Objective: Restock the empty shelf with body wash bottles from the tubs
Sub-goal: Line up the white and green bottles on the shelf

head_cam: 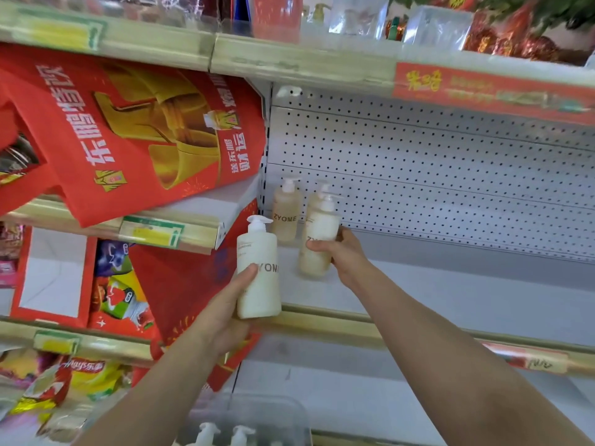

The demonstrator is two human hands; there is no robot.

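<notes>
My left hand grips a white pump bottle marked ZYOME, held upright just over the shelf's front edge at its left end. My right hand holds a second cream-coloured bottle further in, its base on or just above the white shelf. A beige ZYOME bottle stands at the back left corner against the pegboard. Another bottle's pump shows behind the one in my right hand. A clear tub at the bottom holds more pump bottles.
The shelf stretches bare to the right, backed by white pegboard. Red gift boxes lean on the left bay, snack bags below. A gold price rail runs along the shelf front. Above, an upper shelf carries decorations.
</notes>
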